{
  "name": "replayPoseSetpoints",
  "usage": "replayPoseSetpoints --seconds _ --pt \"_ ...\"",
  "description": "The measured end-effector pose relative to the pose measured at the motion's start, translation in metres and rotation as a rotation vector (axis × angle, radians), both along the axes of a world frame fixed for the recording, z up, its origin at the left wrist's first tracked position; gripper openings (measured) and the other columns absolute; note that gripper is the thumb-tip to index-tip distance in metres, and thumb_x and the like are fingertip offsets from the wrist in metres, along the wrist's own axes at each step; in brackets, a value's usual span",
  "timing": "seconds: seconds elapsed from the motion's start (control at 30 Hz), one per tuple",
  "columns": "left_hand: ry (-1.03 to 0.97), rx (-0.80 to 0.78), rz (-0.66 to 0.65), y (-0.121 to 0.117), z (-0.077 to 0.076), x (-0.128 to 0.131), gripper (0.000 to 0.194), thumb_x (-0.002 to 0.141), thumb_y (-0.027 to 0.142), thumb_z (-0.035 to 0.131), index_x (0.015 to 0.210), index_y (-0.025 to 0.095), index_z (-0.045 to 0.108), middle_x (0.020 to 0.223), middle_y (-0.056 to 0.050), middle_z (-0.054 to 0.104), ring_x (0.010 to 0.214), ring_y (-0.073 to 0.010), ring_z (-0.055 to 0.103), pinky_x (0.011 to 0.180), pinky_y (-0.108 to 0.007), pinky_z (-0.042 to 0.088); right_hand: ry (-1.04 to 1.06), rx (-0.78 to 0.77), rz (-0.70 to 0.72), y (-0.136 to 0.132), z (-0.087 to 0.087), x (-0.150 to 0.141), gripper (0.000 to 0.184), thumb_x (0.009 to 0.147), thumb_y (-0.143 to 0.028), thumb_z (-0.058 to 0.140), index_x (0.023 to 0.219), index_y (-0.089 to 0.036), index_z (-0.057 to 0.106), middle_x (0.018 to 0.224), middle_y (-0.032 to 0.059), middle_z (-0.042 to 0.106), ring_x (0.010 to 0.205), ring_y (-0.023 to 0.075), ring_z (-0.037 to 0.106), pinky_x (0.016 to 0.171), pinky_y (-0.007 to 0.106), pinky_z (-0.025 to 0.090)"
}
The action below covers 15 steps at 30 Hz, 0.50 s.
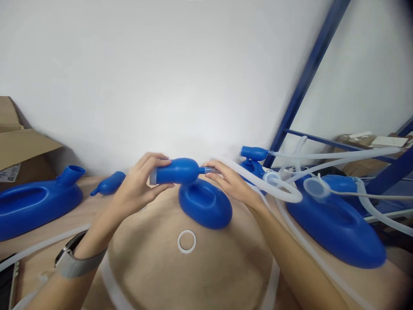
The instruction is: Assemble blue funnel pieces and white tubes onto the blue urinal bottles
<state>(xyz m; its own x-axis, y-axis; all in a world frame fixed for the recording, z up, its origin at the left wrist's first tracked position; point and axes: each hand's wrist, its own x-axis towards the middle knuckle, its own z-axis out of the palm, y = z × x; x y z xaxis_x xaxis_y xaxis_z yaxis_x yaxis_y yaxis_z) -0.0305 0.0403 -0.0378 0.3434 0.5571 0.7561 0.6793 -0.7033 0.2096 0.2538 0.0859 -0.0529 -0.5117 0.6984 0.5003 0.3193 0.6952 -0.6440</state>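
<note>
Brown covering spreads over the table (pixel 155 267) before a pale wall, seen from the head view. Above it, a smooth blue plastic funnel piece (pixel 180 170) lies sideways between both hands. Its wide end sits inside the left hand (pixel 142 183), thumb and fingers closed around it; at its narrow tip, the right hand (pixel 227 177) pinches the clear end of a whitish tube (pixel 254 178). Beneath are a rounded blue bottle (pixel 213 211) and a flat white ring (pixel 186 241).
</note>
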Motion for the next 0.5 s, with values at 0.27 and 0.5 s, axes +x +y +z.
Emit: replayPoseSetpoints --seconds 0.27,0.5 --pt "0.190 0.276 -0.029 -0.002 0.000 -0.003 0.034 0.095 0.010 0.066 0.123 0.024 0.053 0.131 -0.011 0.061 0.122 -0.0270 0.064 0.095 -0.040 0.059 -0.051 -0.196 -0.057 -0.005 0.008 0.011 0.058 0.109 -0.060 0.028 0.120 -0.023 0.071 0.084 0.0043 0.072 0.082 0.0212 0.070 0.084 0.037 0.057" --pt "0.269 0.397 -0.083 0.002 -0.013 0.011 0.045 0.091 0.003 0.068 0.128 0.023 0.053 0.131 -0.016 0.062 0.121 -0.0316 0.062 0.097 -0.049 0.058 -0.026 -0.081 -0.256 0.004 -0.011 0.001 0.053 0.105 -0.061 0.036 0.084 -0.023 0.066 0.069 -0.0002 0.064 0.069 0.0199 0.064 0.067 0.030 0.050"
